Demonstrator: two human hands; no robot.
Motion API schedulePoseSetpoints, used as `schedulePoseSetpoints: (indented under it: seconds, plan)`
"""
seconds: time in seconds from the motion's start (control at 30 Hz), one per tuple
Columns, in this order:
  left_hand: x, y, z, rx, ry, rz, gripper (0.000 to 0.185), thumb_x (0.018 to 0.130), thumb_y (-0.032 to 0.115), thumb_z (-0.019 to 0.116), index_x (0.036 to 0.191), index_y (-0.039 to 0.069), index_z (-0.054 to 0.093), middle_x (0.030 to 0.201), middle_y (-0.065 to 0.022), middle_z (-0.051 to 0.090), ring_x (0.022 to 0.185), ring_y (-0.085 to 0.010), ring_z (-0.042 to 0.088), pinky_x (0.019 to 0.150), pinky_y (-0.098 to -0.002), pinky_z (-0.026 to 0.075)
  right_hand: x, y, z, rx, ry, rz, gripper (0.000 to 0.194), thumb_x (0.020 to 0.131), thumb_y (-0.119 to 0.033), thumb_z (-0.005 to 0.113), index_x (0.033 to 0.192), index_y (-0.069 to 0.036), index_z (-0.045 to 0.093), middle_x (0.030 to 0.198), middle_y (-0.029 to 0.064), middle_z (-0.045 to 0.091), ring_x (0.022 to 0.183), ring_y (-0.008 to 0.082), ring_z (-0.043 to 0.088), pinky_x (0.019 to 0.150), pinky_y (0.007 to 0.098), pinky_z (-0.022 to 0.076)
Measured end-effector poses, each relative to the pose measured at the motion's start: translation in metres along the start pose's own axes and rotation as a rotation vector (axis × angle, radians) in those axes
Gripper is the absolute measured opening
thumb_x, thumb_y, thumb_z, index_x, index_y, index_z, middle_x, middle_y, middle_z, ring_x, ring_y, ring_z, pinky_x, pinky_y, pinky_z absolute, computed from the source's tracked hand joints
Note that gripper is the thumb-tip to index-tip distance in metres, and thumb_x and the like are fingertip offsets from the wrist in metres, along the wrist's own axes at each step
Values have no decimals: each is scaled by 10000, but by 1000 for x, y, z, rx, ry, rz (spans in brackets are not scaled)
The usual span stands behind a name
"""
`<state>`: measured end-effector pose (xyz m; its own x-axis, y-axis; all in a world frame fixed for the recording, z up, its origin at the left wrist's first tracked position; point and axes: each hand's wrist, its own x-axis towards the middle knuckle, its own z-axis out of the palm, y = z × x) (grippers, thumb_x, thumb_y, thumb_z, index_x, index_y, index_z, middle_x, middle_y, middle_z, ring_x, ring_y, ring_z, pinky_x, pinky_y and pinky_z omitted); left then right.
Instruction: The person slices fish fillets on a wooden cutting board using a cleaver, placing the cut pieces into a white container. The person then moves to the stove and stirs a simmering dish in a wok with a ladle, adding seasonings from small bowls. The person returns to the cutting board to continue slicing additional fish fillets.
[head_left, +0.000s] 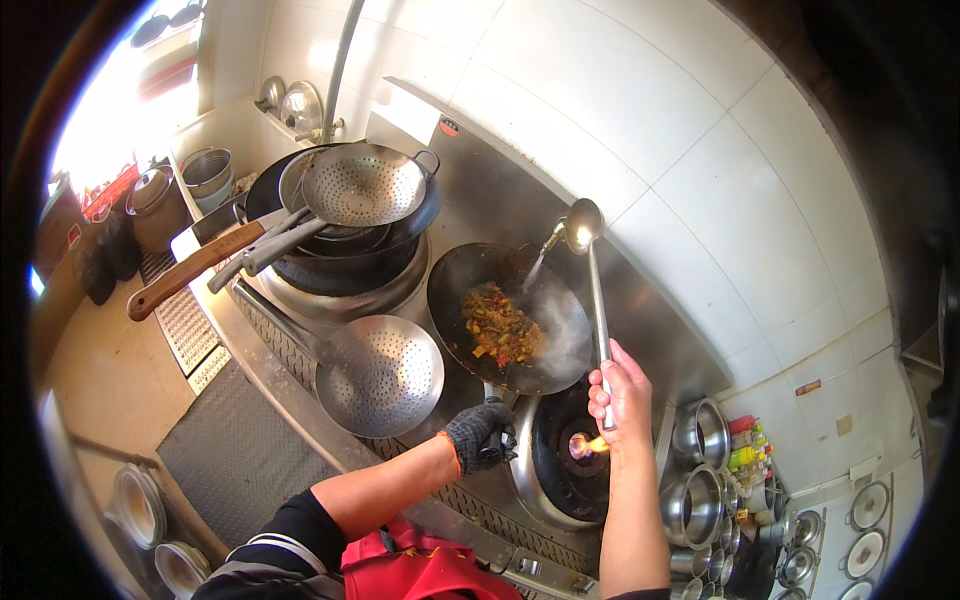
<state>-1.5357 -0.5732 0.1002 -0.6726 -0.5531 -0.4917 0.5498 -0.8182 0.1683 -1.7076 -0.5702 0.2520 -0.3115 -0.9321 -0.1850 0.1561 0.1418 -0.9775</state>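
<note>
Chopped food (501, 326) with red, green and yellow pieces steams in a dark wok (450, 277), tilted beneath a running water faucet (553, 236). My left hand (481, 435), in a dark knit glove, grips the wok's handle (495, 391) below its near rim. In my bare right hand (624, 386) is the metal shaft of a ladle, whose bowl (583, 225) is up beside the faucet, against the steel backsplash. A flame (585, 445) burns in the burner ring (529, 457) between my hands. Left of the wok lies a perforated metal strainer (381, 375).
Stacked woks (337, 274) with strainers (366, 184) on top stand at the back left, a wooden handle (196, 270) jutting out. Metal pots (694, 506) and squeeze bottles (742, 456) are at the right. A dark mat (240, 450) covers the floor at left.
</note>
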Motion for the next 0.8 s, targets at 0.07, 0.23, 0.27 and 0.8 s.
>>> schedulePoseSetpoints:
  seconds: [0.07, 0.23, 0.27, 0.8]
  plan:
    - [2, 2, -6, -20, -10, -56, 99, 913, 132, 599, 831, 135, 544, 650, -38, 561, 510, -190, 559, 463, -367, 509, -2, -1, -3, 2, -5, 7, 582, 971, -65, 542, 1529, -48, 378, 798, 78, 574, 512, 78, 461, 395, 219, 374]
    - [2, 8, -19, 35, -40, -67, 111, 895, 123, 595, 794, 123, 550, 612, -46, 554, 468, -199, 549, 438, -364, 503, -5, 0, -14, 3, -15, 42, 536, 984, -70, 545, 1508, -67, 433, 797, 69, 568, 536, 84, 466, 406, 232, 377]
    - [2, 10, -20, 28, -32, -53, 120, 891, 118, 592, 781, 122, 546, 605, -45, 549, 464, -199, 545, 434, -360, 499, -6, 1, -16, 6, 0, 38, 535, 984, -71, 544, 1507, -68, 434, 795, 67, 568, 534, 84, 466, 405, 232, 377]
    - [-3, 15, -20, -36, -56, -119, 140, 919, 103, 573, 792, 139, 529, 630, -17, 545, 493, -172, 539, 462, -332, 507, -6, 5, -23, -13, 16, 39, 560, 979, -79, 542, 1521, -49, 404, 797, 68, 567, 532, 76, 463, 405, 228, 387]
